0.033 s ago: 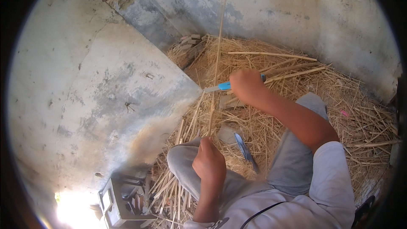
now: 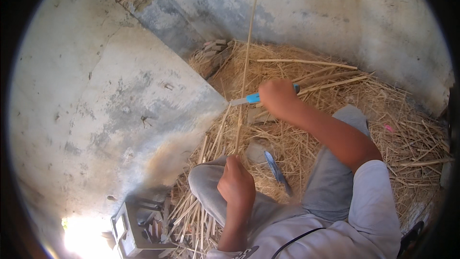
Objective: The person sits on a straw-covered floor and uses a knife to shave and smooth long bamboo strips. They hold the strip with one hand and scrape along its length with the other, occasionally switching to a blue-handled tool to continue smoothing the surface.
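Observation:
Over my left knee, my left hand (image 2: 236, 182) is closed on the lower end of a long thin cane strip (image 2: 247, 50). The strip rises away from me, its far end standing against the back wall. My right hand (image 2: 278, 97) is wrapped round the handle of a blue-handled knife (image 2: 252, 98). Its blade points left and lies across the strip, partway up; I cannot make out how deep it bites. Between my legs lies a slim blue-and-grey object (image 2: 277, 170), shaped like a knife or a sheath.
A stained plaster wall (image 2: 110, 100) slants in on the left, its corner near the blade tip. Straw and shavings (image 2: 297, 129) cover the floor. Longer strips (image 2: 306, 61) lie to the right, bricks (image 2: 215, 45) at the back. A grey metal frame (image 2: 129, 242) stands lower left.

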Demonstrator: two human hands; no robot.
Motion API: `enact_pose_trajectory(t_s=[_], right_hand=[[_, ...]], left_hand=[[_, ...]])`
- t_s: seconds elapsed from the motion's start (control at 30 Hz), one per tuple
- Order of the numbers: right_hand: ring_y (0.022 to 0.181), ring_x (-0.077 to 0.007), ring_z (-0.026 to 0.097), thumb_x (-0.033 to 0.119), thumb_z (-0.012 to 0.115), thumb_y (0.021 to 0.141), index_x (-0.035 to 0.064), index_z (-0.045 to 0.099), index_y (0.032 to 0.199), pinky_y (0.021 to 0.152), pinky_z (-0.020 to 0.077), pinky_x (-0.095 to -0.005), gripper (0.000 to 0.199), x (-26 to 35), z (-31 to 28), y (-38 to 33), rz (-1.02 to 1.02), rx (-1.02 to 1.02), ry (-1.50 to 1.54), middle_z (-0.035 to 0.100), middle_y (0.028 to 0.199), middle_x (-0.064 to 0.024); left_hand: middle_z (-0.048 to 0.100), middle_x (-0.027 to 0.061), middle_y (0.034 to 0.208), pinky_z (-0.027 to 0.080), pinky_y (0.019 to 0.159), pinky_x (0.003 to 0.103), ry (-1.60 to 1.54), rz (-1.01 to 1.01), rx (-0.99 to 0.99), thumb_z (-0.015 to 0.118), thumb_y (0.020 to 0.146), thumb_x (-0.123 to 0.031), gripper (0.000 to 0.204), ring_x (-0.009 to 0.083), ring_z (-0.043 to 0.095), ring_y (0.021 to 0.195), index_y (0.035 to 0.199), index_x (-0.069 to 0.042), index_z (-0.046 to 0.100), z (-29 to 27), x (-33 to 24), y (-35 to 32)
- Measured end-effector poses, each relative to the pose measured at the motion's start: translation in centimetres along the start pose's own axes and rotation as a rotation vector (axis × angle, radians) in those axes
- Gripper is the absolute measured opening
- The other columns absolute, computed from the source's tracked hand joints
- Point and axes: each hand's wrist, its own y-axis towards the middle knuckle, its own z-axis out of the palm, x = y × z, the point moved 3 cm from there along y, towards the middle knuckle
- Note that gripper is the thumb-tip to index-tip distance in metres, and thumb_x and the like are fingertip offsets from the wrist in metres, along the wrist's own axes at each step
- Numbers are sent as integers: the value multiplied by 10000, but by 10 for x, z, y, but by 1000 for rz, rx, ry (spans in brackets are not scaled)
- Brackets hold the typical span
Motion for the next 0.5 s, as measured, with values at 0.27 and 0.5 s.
enact_pose_trajectory(t_s=[0.27, 0.5], right_hand=[[677, -251, 731, 123, 726, 774, 59, 728, 805, 551, 566, -398, 70, 10, 6, 5, 26, 232, 24, 705, 711, -93], [650, -236, 719, 110, 735, 773, 71, 721, 793, 532, 555, -358, 46, 38, 13, -2, -45, 23, 46, 694, 690, -79]], left_hand=[[674, 114, 765, 492, 482, 454, 32, 23, -28, 580, 943, -98, 31, 342, 651, 589, 917, -85, 570, -2, -4, 2], [709, 131, 853, 509, 530, 463, 58, -18, 8, 579, 920, -76, 55, 357, 672, 652, 974, -81, 572, -19, 0, 5]])
